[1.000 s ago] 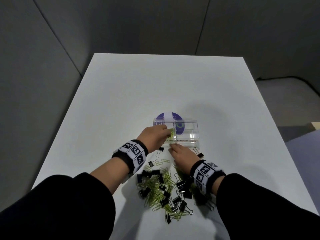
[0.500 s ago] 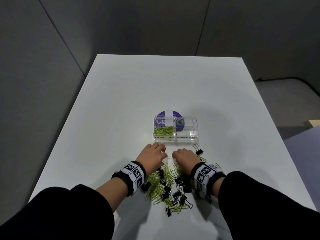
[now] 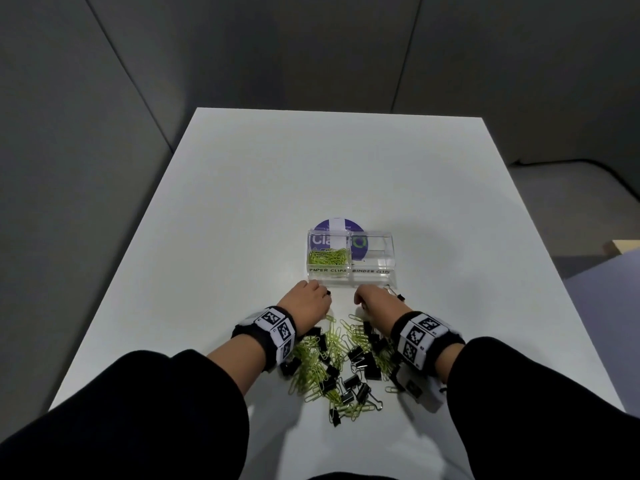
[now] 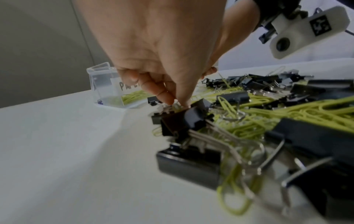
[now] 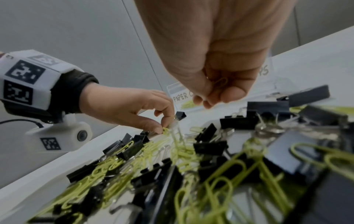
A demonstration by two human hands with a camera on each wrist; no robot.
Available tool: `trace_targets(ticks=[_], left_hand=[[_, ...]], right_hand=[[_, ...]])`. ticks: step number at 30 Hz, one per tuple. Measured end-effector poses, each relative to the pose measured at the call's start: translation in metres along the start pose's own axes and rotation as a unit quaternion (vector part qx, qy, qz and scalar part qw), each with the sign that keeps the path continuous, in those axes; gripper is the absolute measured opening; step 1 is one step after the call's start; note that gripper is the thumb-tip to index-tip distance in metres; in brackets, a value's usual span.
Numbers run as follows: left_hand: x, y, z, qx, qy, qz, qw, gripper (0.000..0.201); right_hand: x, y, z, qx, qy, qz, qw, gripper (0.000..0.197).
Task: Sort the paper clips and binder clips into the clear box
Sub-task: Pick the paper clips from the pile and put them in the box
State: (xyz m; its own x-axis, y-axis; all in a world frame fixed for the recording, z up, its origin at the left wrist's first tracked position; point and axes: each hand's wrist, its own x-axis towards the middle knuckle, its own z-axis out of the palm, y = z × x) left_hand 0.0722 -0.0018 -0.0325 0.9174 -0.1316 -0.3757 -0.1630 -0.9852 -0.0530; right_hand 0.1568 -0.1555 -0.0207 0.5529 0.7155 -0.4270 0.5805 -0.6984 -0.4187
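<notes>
The clear box [image 3: 351, 271] stands mid-table, labelled PAPER CLIPS and BINDER CLIPS. Green paper clips [image 3: 327, 257] lie in its left compartment; the right compartment [image 3: 374, 252] looks bare. A mixed pile of green paper clips [image 3: 311, 362] and black binder clips [image 3: 363, 358] lies near the front edge. My left hand [image 3: 308, 301] is at the pile's far end, thumb and forefinger pinching a green paper clip [image 5: 166, 129] on the table. My right hand [image 3: 372, 299] hovers beside it, fingers curled round a paper clip [image 5: 220, 82].
A purple round disc [image 3: 337, 224] lies under the box's back. Single binder clips sit by the left fingers [image 3: 328, 292] and right of my right hand [image 3: 401, 297]. White table [image 3: 311, 168] stretches beyond the box; grey walls surround it.
My left hand left the box's left compartment, where green paper clips now lie, and came back down to the pile. The right hand shifted slightly nearer the pile.
</notes>
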Motion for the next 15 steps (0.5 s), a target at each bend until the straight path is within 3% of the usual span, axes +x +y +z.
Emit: trace_targets(ticks=[3,6,9,11,15], left_hand=[[-0.001,0.001,-0.003,-0.005,-0.013,0.011,1.000,0.024],[-0.006,-0.001,-0.003,-0.057,-0.002,0.006,0.998,0.026],[-0.019,-0.007,-0.001,-0.148,0.025,-0.027,0.988,0.038],[-0.030,-0.012,-0.002,-0.189,0.033,-0.053,0.980,0.035],[-0.053,-0.020,0.002,-0.249,0.028,-0.121,0.960,0.025]], right_hand=[[-0.002,-0.002,0.003,-0.014,-0.017,0.017,1.000,0.020],[-0.008,-0.002,0.002,-0.032,0.015,0.018,0.999,0.023],[-0.013,0.001,0.004,-0.063,0.013,0.009,0.998,0.034],[-0.015,0.001,0.008,-0.089,-0.018,0.011,0.996,0.043],[-0.015,-0.004,0.018,-0.111,-0.001,-0.001,0.994,0.031]])
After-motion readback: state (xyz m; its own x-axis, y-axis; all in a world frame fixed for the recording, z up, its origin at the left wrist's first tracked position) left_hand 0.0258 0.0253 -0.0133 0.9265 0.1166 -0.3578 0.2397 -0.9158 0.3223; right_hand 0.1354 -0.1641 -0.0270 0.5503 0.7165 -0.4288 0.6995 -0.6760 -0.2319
